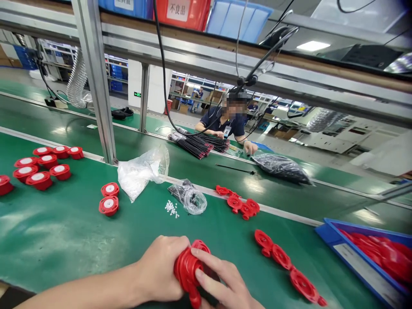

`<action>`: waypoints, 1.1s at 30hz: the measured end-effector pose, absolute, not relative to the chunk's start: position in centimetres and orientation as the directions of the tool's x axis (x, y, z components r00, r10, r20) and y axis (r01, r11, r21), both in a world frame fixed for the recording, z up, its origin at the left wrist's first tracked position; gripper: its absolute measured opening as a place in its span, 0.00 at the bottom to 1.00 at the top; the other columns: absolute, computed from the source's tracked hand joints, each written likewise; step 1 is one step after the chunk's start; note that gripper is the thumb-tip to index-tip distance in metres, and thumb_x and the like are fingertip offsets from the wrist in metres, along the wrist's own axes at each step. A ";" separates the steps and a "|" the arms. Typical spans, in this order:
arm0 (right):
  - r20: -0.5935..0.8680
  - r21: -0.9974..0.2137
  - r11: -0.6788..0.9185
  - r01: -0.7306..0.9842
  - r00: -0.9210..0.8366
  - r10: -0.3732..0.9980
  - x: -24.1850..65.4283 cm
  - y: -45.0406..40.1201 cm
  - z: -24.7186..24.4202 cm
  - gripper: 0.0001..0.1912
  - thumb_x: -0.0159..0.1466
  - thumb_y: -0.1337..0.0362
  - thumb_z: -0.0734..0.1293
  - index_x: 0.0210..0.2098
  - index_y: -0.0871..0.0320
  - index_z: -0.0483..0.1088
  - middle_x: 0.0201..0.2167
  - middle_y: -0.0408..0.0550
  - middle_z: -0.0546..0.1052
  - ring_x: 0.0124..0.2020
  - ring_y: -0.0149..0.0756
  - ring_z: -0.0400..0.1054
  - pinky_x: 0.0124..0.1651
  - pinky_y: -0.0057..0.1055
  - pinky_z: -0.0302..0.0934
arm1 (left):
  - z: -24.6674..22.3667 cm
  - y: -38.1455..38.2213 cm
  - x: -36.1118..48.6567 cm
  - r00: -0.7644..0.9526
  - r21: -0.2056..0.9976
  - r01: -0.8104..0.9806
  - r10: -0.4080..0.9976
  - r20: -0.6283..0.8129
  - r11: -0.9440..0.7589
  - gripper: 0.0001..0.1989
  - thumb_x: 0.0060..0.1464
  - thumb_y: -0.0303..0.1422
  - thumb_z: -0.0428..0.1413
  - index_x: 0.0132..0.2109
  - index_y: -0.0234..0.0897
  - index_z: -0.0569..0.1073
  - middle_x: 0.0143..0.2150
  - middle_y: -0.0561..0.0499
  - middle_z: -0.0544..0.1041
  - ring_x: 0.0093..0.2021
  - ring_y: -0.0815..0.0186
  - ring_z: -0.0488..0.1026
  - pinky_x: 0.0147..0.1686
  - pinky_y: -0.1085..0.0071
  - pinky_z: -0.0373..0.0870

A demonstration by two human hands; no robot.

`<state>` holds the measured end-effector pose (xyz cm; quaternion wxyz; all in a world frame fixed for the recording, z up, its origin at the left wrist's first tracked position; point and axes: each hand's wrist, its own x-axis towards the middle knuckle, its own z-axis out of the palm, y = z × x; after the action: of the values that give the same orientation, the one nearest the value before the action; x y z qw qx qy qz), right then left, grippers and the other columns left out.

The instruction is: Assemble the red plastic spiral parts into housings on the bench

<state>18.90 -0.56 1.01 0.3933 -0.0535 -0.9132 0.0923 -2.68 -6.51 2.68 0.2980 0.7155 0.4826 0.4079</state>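
Note:
At the near edge of the green bench, my left hand [162, 267] is closed around a red plastic housing [187, 271], round with a short spout pointing down. My right hand [227, 281] grips the same housing from the other side, its fingers pressed on the top and rim. The palms hide part of it, so I cannot tell whether it is one piece or two put together. Similar red round parts with spouts [279, 256] lie in a row to the right, and more red parts [234, 201] rest farther back.
Assembled red units with white discs [108, 205] stand at the left. Small white pieces [171, 208] lie beside a bag of black parts [189, 196] and a clear bag [141, 171]. A blue bin [360, 262] holds red parts. Across the bench sits a person [225, 122] near black cables [193, 143].

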 end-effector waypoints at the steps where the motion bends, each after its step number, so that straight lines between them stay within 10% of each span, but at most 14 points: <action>1: 0.719 -0.191 0.981 0.043 -0.674 0.169 18.9 -0.5 0.8 0.33 0.63 0.67 0.72 0.66 0.53 0.63 0.61 0.64 0.73 0.54 0.50 0.77 0.46 0.37 0.77 | 2.4 -6.5 -2.7 0.185 0.811 0.472 0.938 0.294 -0.347 0.14 0.39 0.28 0.60 0.32 0.43 0.61 0.27 0.54 0.73 0.25 0.65 0.67 0.24 0.70 0.55; 28: 0.715 -0.218 0.975 -0.031 -0.685 0.138 19.2 -0.4 1.8 0.27 0.64 0.71 0.69 0.62 0.54 0.67 0.61 0.62 0.73 0.52 0.46 0.78 0.45 0.35 0.76 | 2.7 -7.1 -2.3 0.199 0.825 0.493 0.959 0.202 -0.276 0.14 0.42 0.31 0.60 0.31 0.43 0.60 0.27 0.56 0.74 0.24 0.64 0.68 0.24 0.69 0.53; 33: 0.706 -0.445 0.894 -0.048 -0.633 0.317 19.1 -0.6 2.0 0.22 0.69 0.61 0.69 0.61 0.56 0.68 0.57 0.64 0.76 0.53 0.52 0.77 0.48 0.41 0.77 | 3.8 -7.1 -2.1 0.204 0.895 0.400 0.971 0.123 -0.198 0.12 0.44 0.31 0.61 0.31 0.42 0.63 0.25 0.57 0.73 0.23 0.68 0.65 0.23 0.71 0.55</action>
<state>19.11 -0.64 2.01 0.4213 -0.0769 -0.8773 0.2166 -2.13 -7.12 3.81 0.3800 0.6764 0.5068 0.3759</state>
